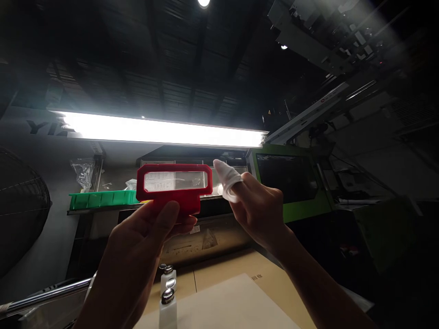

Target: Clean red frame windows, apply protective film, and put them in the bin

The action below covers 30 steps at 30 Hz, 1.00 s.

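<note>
Your left hand (139,233) holds a red rectangular frame (176,197) up in front of you, near the middle of the view. The frame has cut corners, a long window across its upper part and a narrower red block below. Your left hand is closed around that lower block, coming from beneath: the thumb lies across the front, and the other fingers curl behind and under it. The frame stands upright with its long side roughly level, above your left hand and to the left of your right hand.

Your right hand (260,203) is raised just beside the frame's right end. It is mostly closed, the fingers bent in, and has hold of a white cloth (229,177) wrapped over one finger that points up and toward the frame. In the view, a small gap separates the cloth's tip from the red edge. You cannot tell from here whether your thumb pinches the cloth.

Through the frame's window you see a sheet of printed paper (159,181) in the background. Above the frame, a bright fluorescent tube lamp (164,132) stretches across. Behind it to the left, a green plastic tray (103,200) sits on a shelf. Below your hands are two white bottles with metal tops, a nearer bottle (168,314) and a farther bottle (168,279), next to a pale sheet (236,304) lying on brown cardboard (270,274).
</note>
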### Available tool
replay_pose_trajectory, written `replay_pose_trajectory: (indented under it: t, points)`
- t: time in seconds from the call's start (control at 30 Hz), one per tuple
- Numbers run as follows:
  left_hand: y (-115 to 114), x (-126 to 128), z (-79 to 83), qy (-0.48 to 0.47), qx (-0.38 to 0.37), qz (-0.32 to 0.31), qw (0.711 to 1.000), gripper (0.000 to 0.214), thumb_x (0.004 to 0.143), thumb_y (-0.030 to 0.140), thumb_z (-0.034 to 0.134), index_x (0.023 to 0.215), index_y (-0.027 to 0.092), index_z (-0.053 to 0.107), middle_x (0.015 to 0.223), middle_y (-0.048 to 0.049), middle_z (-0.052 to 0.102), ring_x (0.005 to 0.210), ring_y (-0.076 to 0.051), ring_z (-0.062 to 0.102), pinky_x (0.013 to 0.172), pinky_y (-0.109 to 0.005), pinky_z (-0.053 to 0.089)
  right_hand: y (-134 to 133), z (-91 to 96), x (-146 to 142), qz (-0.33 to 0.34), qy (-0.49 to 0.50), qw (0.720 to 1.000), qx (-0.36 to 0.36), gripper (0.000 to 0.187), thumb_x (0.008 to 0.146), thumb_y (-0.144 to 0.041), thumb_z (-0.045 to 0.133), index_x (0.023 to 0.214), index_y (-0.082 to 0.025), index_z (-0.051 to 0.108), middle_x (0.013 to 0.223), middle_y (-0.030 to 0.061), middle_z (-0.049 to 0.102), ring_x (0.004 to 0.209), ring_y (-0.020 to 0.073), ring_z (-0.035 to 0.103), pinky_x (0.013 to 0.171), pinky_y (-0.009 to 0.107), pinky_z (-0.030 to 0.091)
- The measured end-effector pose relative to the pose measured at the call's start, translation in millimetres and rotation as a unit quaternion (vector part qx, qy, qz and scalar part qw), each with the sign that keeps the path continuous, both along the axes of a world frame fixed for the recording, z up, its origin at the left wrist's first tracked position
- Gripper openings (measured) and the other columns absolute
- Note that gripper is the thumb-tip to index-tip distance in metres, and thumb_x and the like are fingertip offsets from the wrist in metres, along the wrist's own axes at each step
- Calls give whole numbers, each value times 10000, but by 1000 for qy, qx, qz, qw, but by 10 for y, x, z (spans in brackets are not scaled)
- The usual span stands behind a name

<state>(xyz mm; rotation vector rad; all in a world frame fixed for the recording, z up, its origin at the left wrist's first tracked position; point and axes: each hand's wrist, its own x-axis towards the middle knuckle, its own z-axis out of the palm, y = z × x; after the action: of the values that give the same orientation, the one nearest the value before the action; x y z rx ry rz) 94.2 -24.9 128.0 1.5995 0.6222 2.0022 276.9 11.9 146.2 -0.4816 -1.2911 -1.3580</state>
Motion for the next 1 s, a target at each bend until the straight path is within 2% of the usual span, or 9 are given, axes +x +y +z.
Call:
replay_pose_trajectory:
  t: [0.17,0.3,0.4,0.53,0.63,0.77,0.9,1.0]
  points:
    - [-8,11,7,2,-11,-17,1000,336,634,470,761,861,230,698,797,26,752,729,-132,673,672,-173,538,-33,-17,-53,-5,-58,998,12,285,938,-207,395,1092,-232,633,665,-35,481,483,54,331,443,201,240]
    - [-17,-5,6,3,-19,-8,1000,325,628,478,762,829,231,698,725,38,743,660,-113,662,646,-163,523,-1,42,-20,-19,-29,999,-9,303,930,-187,375,1078,-194,639,661,-30,485,478,58,317,434,208,237]
    - [-21,-18,11,14,-12,-12,1000,282,653,474,747,792,234,698,680,40,735,655,-108,663,635,-150,516,-16,60,39,4,-5,1000,-16,304,932,-183,379,1107,-179,628,645,-36,465,466,54,298,429,204,236]
    - [-35,-14,15,20,1,-15,1000,285,656,477,742,789,228,701,669,36,733,643,-109,660,629,-154,515,-115,-2,25,22,-52,998,7,297,941,-219,390,1088,-202,648,634,-34,443,464,55,303,439,207,245]
    - [-55,7,20,23,-1,-10,1000,277,675,464,729,800,218,699,674,30,729,664,-111,656,638,-156,511,-168,-46,-45,-10,-83,996,18,289,935,-200,409,1056,-256,666,652,-30,460,483,60,324,445,213,241]
    - [-60,14,25,39,12,-15,999,258,681,463,724,789,230,701,686,39,717,658,-105,642,634,-155,513,-152,-41,-104,-68,-84,994,9,350,907,-156,444,1167,-323,610,674,-37,478,491,63,336,442,220,228]
    - [-44,-10,22,42,6,-13,999,269,684,479,717,809,241,706,695,20,731,651,-118,659,622,-162,521,-104,-3,-65,-70,-40,997,2,367,926,-172,424,1256,-270,551,650,-45,481,460,55,311,425,214,225]
    - [-38,-15,21,32,10,-12,999,259,677,473,724,778,235,709,661,17,725,632,-116,661,609,-152,521,-98,0,-21,-56,0,998,-1,343,930,-183,397,1224,-212,573,650,-38,483,461,59,301,420,213,227]
